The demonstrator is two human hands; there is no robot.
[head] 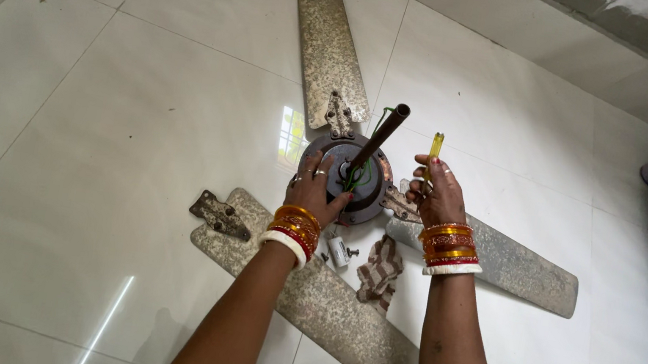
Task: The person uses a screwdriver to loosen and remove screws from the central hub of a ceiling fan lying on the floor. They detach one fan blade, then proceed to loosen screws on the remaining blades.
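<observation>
Two hands: left hand [312, 191] fingers spread on fan motor [349, 175]; right hand [435, 194] fingers clamped on screwdriver [434, 149].

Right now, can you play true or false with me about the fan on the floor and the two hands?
1. The right hand holds a yellow-handled screwdriver. True.
2. The left hand rests on the fan motor. True.
3. All three fan blades are joined to the motor. False: one blade lies loose in front.
4. The checked cloth lies on the motor. False: it lies on the floor tiles.
</observation>
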